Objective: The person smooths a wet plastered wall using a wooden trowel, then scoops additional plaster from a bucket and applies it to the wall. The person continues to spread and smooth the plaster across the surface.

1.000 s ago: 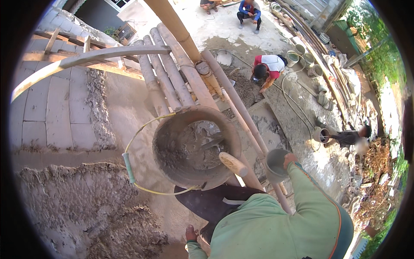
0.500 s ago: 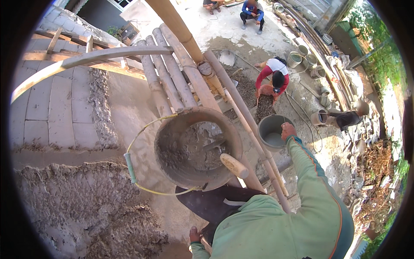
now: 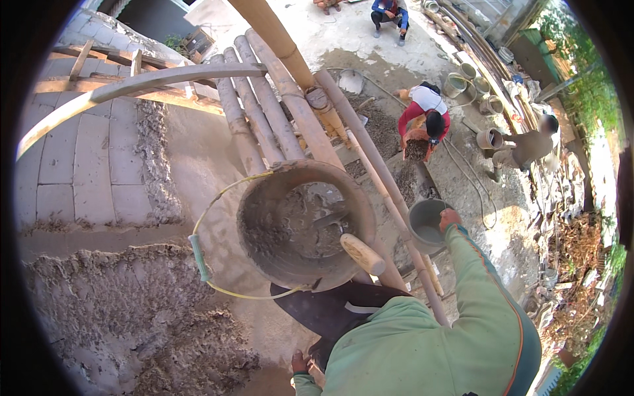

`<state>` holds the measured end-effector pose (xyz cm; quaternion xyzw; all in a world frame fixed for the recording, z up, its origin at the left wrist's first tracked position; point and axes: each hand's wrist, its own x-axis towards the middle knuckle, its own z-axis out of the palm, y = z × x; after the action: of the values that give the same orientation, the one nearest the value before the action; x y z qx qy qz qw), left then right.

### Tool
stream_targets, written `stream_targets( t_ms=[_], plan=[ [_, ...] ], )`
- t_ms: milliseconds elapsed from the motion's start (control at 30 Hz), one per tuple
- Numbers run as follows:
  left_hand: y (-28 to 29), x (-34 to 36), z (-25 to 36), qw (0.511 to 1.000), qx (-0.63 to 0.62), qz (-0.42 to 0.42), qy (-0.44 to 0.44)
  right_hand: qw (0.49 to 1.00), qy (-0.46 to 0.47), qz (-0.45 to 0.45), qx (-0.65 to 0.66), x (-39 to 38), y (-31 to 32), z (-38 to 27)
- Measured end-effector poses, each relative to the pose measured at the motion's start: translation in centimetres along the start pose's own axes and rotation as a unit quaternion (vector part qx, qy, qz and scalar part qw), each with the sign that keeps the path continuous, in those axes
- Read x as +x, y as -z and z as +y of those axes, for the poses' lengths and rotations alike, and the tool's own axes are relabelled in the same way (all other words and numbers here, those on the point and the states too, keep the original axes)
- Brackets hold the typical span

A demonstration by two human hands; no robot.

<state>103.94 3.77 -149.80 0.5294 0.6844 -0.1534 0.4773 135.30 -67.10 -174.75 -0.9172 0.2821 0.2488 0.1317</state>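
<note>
My right hand (image 3: 451, 218) is closed on the rim or handle of a small grey bucket (image 3: 426, 231), holding it out beyond the bamboo rail; its visible inside looks bare. Low in the view, beside my dark-trousered leg, is my left hand (image 3: 300, 362), with its fingers mostly hidden. In front of me stands a large mud-caked bucket (image 3: 254, 254) with wet grey mortar (image 3: 300, 224) in it. A trowel (image 3: 362, 253) rests inside, its blade in the mortar and its wooden handle over the near rim. The bucket's yellow wire handle (image 3: 218, 198) hangs to the left.
Bamboo poles (image 3: 264, 109) form the scaffold, with an upright pole (image 3: 281, 43) ahead. Blocks and rough mortar (image 3: 132, 310) lie left. Below, a person in red and white (image 3: 426, 109) holds a pan of gravel. Another person (image 3: 531, 145) is beside a bucket (image 3: 489, 138); others squat farther off.
My right hand and the grey bucket have shifted slightly right and down. Below, the person in red and white has lifted a pan of gravel, and the person at right has straightened up.
</note>
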Motion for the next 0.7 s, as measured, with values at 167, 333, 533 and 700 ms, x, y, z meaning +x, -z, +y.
stream_targets(
  t_ms=[167,333,533,700],
  plan=[
    [1.5,2.5,-1.2,0.972,0.187,-0.04,-0.136,0.975,0.175,0.127,-0.055,5.5,1.1,-0.8],
    [-0.8,1.4,1.0,0.993,0.088,-0.042,-0.07,0.923,0.068,0.075,0.37,15.7,9.7,-7.2],
    [1.5,6.8,-2.4,0.949,0.233,-0.088,-0.193,0.86,0.168,0.312,0.368,20.4,22.1,-16.2],
    [-0.1,4.7,-3.3,0.913,0.296,-0.086,-0.266,0.903,0.164,0.14,0.372,13.2,17.4,-17.5]
  ],
)
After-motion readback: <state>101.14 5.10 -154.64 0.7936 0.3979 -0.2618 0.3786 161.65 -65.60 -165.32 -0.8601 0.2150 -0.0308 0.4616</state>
